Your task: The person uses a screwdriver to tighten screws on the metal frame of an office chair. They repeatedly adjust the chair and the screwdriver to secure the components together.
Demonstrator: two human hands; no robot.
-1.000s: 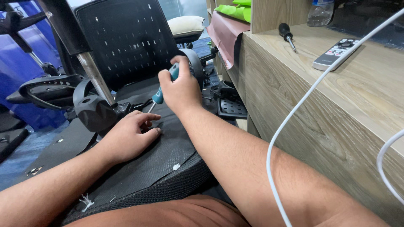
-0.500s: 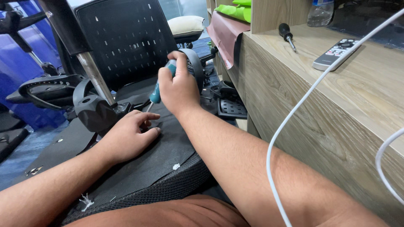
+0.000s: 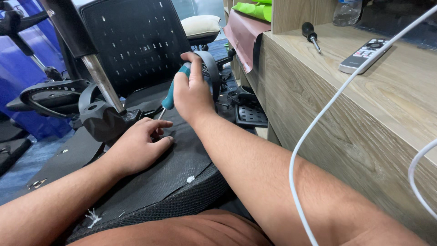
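At far left, a blue wall panel [image 3: 22, 73] stands behind a black plastic chair armrest [image 3: 50, 93]. No label or sign is legible on either.

Next right, the upturned black fabric-covered chair seat base [image 3: 150, 177] lies across the person's lap, with a black mesh chair backrest [image 3: 136, 45] behind it. The left hand [image 3: 136, 148] rests palm down on the seat base, fingers bent and spread, touching the fabric just beside the black chair mechanism hub [image 3: 100, 118]; it clamps nothing.

At centre, the right hand [image 3: 193, 89] is raised above the seat base, wrist bent, fingers wrapped firmly around the teal-handled screwdriver [image 3: 172, 93]. The screwdriver tilts down and left, its shaft pointing toward the seat base near the left fingertips.

Further right, a wood-grain desk [image 3: 346, 114] carries a black-handled screwdriver [image 3: 310, 33], a grey rectangular remote control [image 3: 364, 55] and a clear plastic bottle [image 3: 347, 11]. A white cable [image 3: 318, 118] hangs in front of the desk.
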